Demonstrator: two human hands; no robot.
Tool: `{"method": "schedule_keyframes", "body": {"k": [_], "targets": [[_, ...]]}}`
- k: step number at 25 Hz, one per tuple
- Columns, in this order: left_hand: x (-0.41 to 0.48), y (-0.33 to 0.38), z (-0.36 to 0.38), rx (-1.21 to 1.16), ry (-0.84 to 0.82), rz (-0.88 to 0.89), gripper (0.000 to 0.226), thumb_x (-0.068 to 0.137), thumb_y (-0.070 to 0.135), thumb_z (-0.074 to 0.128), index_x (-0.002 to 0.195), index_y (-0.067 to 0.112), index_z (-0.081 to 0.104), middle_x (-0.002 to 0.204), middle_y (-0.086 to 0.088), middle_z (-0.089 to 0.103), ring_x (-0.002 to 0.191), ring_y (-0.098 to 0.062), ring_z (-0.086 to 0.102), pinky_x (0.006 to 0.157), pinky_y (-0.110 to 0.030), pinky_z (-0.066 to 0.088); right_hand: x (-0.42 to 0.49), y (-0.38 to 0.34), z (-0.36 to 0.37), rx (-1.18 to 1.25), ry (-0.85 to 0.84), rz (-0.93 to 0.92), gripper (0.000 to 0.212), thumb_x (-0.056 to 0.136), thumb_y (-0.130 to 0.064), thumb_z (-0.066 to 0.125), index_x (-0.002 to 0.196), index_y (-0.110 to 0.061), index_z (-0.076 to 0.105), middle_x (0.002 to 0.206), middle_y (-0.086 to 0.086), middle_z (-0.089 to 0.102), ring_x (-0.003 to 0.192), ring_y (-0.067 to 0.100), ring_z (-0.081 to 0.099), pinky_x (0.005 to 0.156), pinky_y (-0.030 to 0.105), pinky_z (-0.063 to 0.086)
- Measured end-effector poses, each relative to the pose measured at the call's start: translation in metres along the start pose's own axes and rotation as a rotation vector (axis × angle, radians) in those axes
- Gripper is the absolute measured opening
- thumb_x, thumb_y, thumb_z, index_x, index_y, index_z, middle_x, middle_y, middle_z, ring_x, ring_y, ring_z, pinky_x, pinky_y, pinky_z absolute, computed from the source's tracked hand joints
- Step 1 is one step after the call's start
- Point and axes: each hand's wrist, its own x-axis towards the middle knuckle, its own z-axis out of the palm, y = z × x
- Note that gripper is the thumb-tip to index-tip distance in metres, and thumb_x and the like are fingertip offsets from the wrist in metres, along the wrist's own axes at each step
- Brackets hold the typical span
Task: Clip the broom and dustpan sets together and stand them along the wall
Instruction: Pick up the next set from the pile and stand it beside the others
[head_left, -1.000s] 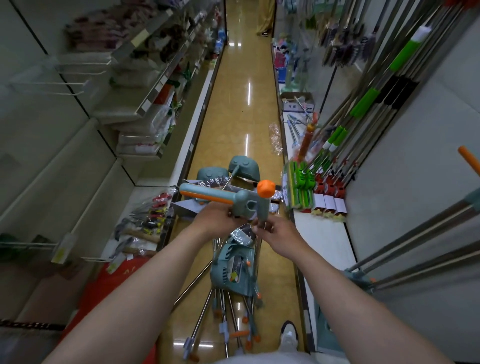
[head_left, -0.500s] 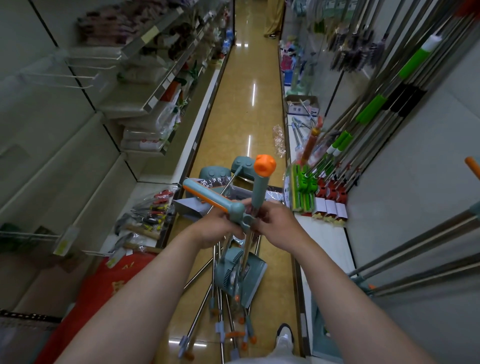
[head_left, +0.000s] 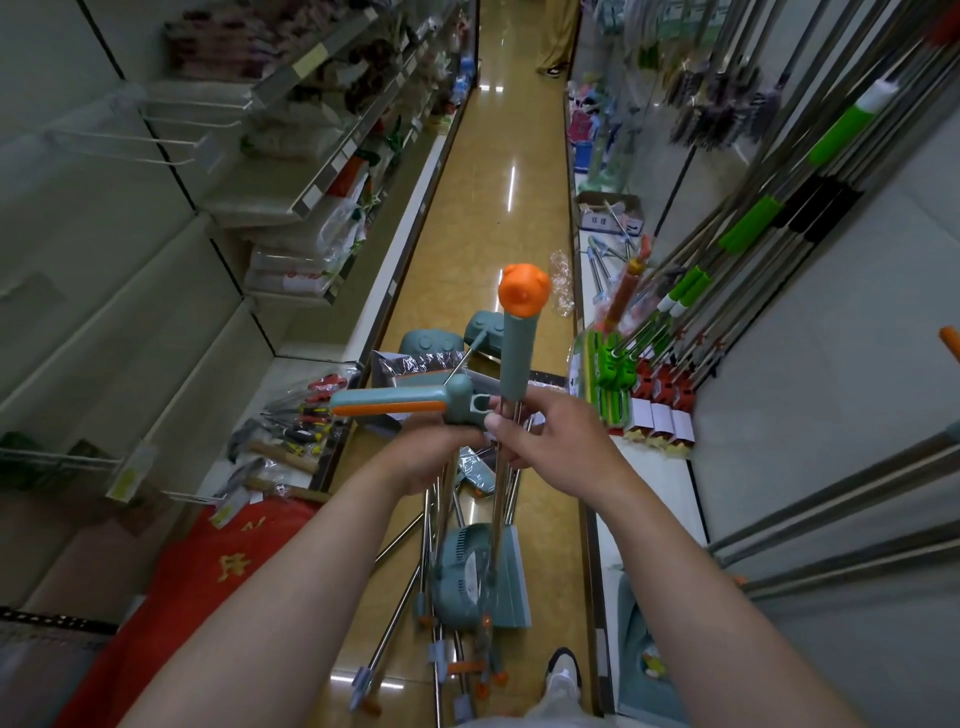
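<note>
1. Head view, looking down a shop aisle: two bare forearms are reaching forward, and the hands are meeting at chest height over the floor (head_left: 498, 218).
2. The left hand (head_left: 423, 447) is curling from below around the joint end of the dustpan handle (head_left: 395, 404), a teal grip with an orange strip. Its fingers are mostly hidden.
3. The right hand (head_left: 550, 441) is wrapping thumb and fingers around the broom (head_left: 519, 358), on the metal pole just below its teal grip and orange cap.
4. The broom is standing nearly upright, with its long axis running from the cap down toward the floor. The dustpan handle is lying crosswise, pointing left.
5. The clip (head_left: 480, 404) at that handle's right end is opening toward the broom pole, touching it or just beside it; I cannot tell whether it is seated. The right hand is nearer, so it seems best placed to press the pole in.
6. The teal pan (head_left: 467, 571) is hanging low between the arms, above loose poles (head_left: 395, 618) lying on the floor.
7. The wall (head_left: 831, 374) is running along the right, with mops (head_left: 753, 228) leaning on it.
</note>
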Motion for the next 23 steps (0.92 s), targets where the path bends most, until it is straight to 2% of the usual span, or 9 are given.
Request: {"method": "schedule_keyframes", "body": {"k": [2,5,8,10,14,17,20,22,23], "targets": [[-0.004,0.003,-0.002,0.136,-0.044,-0.025,0.025,0.079,0.006,0.07,0.105,0.006,0.071,0.109,-0.013,0.072,0.109,-0.028,0.064,0.094,-0.038,0.049,0.003,-0.006,0.001,-0.027,0.012,-0.035,0.007,0.09,-0.046,0.065,0.086,-0.041,0.062,0.094,0.0,0.067,0.067,0.011,0.073,0.072,0.045,0.061],[-0.009,0.007,-0.001,0.208,-0.215,0.047,0.027,0.085,0.012,0.072,0.111,0.016,0.069,0.113,-0.004,0.072,0.11,-0.018,0.065,0.097,-0.032,0.05,0.011,-0.007,0.001,-0.064,0.029,-0.05,0.019,0.082,-0.063,0.056,0.09,-0.046,0.058,0.096,0.0,0.067,0.077,0.016,0.072,0.073,0.047,0.06],[-0.015,0.004,-0.001,0.185,-0.216,0.025,0.024,0.086,0.023,0.075,0.109,0.028,0.07,0.105,0.012,0.075,0.106,-0.005,0.067,0.098,-0.028,0.049,0.012,-0.009,0.001,-0.071,0.023,-0.094,0.009,0.083,-0.064,0.053,0.089,-0.058,0.055,0.099,-0.004,0.065,0.086,0.021,0.07,0.075,0.048,0.059],[-0.016,0.0,0.0,0.159,-0.193,-0.02,0.026,0.083,0.033,0.077,0.107,0.029,0.072,0.103,0.014,0.075,0.106,-0.003,0.067,0.099,-0.028,0.047,0.011,-0.012,0.0,-0.072,0.025,-0.123,0.009,0.087,-0.058,0.054,0.094,-0.052,0.057,0.1,-0.003,0.063,0.087,0.021,0.07,0.075,0.049,0.059],[-0.019,0.002,0.0,0.112,-0.137,-0.041,0.015,0.085,0.024,0.074,0.099,0.029,0.071,0.095,0.015,0.075,0.098,-0.001,0.066,0.085,-0.019,0.046,0.008,-0.014,-0.002,0.031,-0.039,-0.073,0.013,0.096,-0.029,0.063,0.103,-0.018,0.065,0.107,0.007,0.058,0.077,0.016,0.075,0.071,0.044,0.063],[-0.021,0.001,-0.002,0.125,-0.109,-0.045,0.012,0.086,0.019,0.073,0.096,0.027,0.071,0.1,0.008,0.073,0.105,-0.011,0.064,0.089,-0.024,0.045,0.003,-0.013,0.005,0.05,-0.052,-0.048,0.014,0.095,-0.034,0.064,0.103,-0.023,0.065,0.109,0.008,0.058,0.078,0.016,0.075,0.073,0.044,0.063],[-0.024,0.002,-0.004,0.1,-0.133,-0.041,0.011,0.086,0.02,0.073,0.094,0.027,0.071,0.097,0.01,0.074,0.103,-0.009,0.064,0.094,-0.028,0.045,0.005,-0.02,0.006,-0.067,-0.066,-0.052,0.023,0.088,-0.052,0.06,0.106,-0.038,0.063,0.109,0.0,0.065,0.089,0.017,0.072,0.082,0.044,0.059],[-0.026,0.003,-0.004,0.075,-0.159,-0.034,0.011,0.09,0.019,0.069,0.096,0.029,0.07,0.096,0.014,0.075,0.1,-0.004,0.066,0.097,-0.029,0.045,0.007,-0.031,0.002,-0.122,-0.035,-0.082,0.029,0.091,-0.045,0.064,0.115,-0.031,0.064,0.105,-0.002,0.067,0.092,0.015,0.067,0.084,0.038,0.056],[-0.026,0.003,-0.004,0.071,-0.153,-0.03,0.012,0.091,0.019,0.068,0.097,0.029,0.07,0.094,0.015,0.076,0.098,-0.001,0.067,0.098,-0.029,0.045,0.007,-0.037,0.001,-0.112,0.014,-0.103,0.028,0.091,-0.041,0.066,0.114,-0.026,0.065,0.098,-0.003,0.067,0.087,0.012,0.065,0.08,0.033,0.054]]}}
